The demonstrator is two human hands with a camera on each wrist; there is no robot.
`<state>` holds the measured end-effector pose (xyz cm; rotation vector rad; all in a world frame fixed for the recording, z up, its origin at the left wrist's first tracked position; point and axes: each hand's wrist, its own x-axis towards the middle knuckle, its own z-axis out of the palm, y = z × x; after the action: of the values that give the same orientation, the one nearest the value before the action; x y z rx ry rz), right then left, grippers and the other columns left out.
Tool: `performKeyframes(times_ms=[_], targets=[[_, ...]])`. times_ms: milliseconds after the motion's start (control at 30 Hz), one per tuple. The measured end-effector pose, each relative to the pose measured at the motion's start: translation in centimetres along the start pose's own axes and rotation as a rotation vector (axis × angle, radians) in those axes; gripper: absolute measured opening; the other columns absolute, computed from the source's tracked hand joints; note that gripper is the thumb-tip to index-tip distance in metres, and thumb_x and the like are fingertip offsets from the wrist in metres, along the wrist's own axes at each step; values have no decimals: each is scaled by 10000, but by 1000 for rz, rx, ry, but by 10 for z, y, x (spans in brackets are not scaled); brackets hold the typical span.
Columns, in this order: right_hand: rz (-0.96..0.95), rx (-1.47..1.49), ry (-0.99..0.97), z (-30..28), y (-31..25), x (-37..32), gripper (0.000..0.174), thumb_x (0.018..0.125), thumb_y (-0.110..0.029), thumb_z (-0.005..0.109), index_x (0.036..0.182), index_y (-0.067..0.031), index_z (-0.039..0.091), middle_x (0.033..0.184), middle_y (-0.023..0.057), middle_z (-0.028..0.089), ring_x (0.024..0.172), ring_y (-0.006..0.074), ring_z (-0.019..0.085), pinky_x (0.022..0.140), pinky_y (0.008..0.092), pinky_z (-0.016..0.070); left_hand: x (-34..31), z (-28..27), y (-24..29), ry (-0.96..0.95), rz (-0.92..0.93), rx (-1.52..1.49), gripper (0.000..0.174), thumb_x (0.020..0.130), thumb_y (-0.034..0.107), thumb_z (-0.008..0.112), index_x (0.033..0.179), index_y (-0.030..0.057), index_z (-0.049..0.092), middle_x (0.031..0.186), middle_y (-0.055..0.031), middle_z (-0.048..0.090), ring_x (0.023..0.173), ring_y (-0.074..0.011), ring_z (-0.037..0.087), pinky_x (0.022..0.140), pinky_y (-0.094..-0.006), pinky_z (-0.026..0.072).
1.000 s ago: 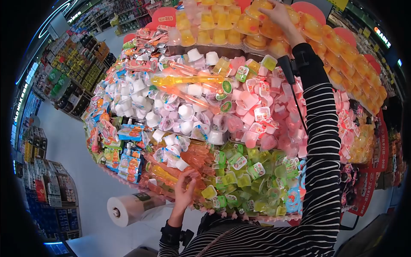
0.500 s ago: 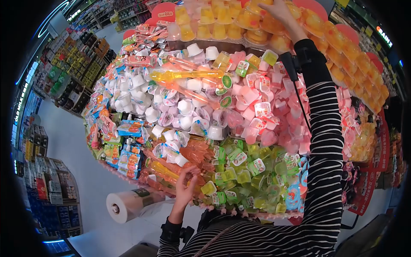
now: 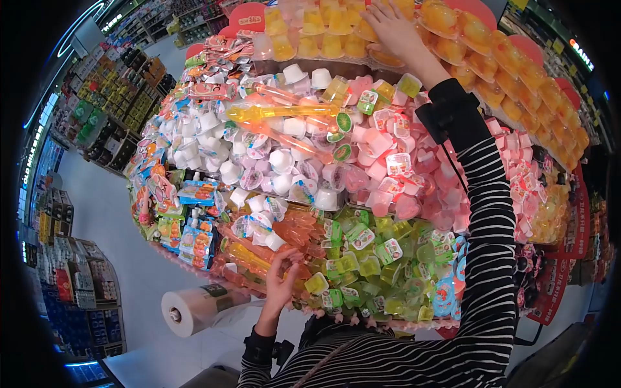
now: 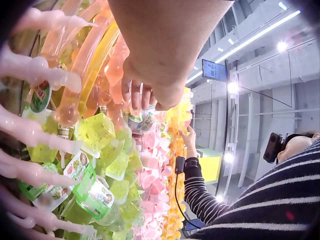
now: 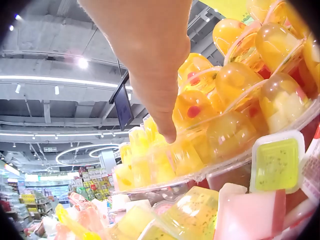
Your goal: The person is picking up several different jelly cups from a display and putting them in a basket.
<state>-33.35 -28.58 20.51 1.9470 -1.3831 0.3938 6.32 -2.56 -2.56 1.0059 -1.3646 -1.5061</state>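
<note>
My right hand [image 3: 396, 35] reaches over the back tier, its fingers spread across yellow jelly cups [image 3: 338, 22]. From the right wrist, a thumb [image 5: 167, 132] points down at these cups, right at their sides. Rounded orange jelly cups [image 5: 235, 82] with fruit pieces stand stacked beside it. My left hand [image 3: 280, 278] hovers near the front edge with loosely bent fingers and nothing in them. Below it lie orange jelly sticks [image 3: 249, 257] and green jelly cups [image 3: 369, 268]. In the left wrist view, the left hand [image 4: 155, 80] hangs over the same sweets.
White-lidded jelly cups [image 3: 207, 139] and pink jelly cups [image 3: 388, 152] fill the middle of the display. A long yellow jelly stick [image 3: 284, 114] lies across the white ones. A plastic bag roll [image 3: 191, 312] sits at the front left. Pink beaded trim [image 4: 37, 70] lines the front edge.
My right hand has moved left along the back tier, from the rounded orange cups to the yellow cups, its fingers now spread flatter. The left hand has stayed almost in place.
</note>
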Motion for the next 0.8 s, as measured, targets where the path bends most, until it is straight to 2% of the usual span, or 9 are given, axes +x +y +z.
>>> performKeyframes(times_ms=[67, 267, 467, 567, 800], targets=[[-70, -252, -30, 13, 2, -1, 564, 668, -214, 636, 1165, 12, 497, 1258, 151, 476, 1235, 299, 373, 1020, 383, 317, 0, -1, 0, -2, 3, 2, 305, 874, -6, 507, 1178, -11, 480, 1068, -105, 573, 1033, -175, 547, 923, -305, 417], [-108, -358, 88, 32, 8, -2, 419, 742, -195, 540, 1117, -8, 540, 1226, 143, 511, 1212, 280, 403, 1003, 381, 325, 0, -1, -1, -5, 6, -3, 306, 875, -18, 497, 1179, -15, 476, 1076, -106, 565, 1042, -177, 543, 927, -306, 412], [-107, -354, 132, 28, 1, -1, 336, 769, -178, 503, 1057, -24, 580, 1178, 138, 538, 1177, 280, 430, 988, 382, 337, 0, 0, -1, -5, 5, -9, 309, 875, -23, 493, 1184, -18, 471, 1076, -106, 561, 1046, -180, 539, 932, -307, 408], [-119, -407, 94, 22, -3, -2, 296, 777, -176, 497, 1022, -45, 601, 1155, 134, 551, 1157, 283, 443, 976, 390, 348, 0, 0, 1, -4, 6, -15, 306, 875, -25, 490, 1181, -24, 470, 1074, -107, 559, 1047, -180, 538, 933, -308, 407], [-124, -405, 125, 20, -4, -2, 272, 783, -166, 487, 1001, -61, 611, 1141, 130, 558, 1151, 282, 448, 972, 396, 351, -2, 1, 2, -11, 17, -10, 299, 877, -22, 490, 1175, -24, 471, 1074, -109, 560, 1046, -180, 542, 932, -307, 409]])
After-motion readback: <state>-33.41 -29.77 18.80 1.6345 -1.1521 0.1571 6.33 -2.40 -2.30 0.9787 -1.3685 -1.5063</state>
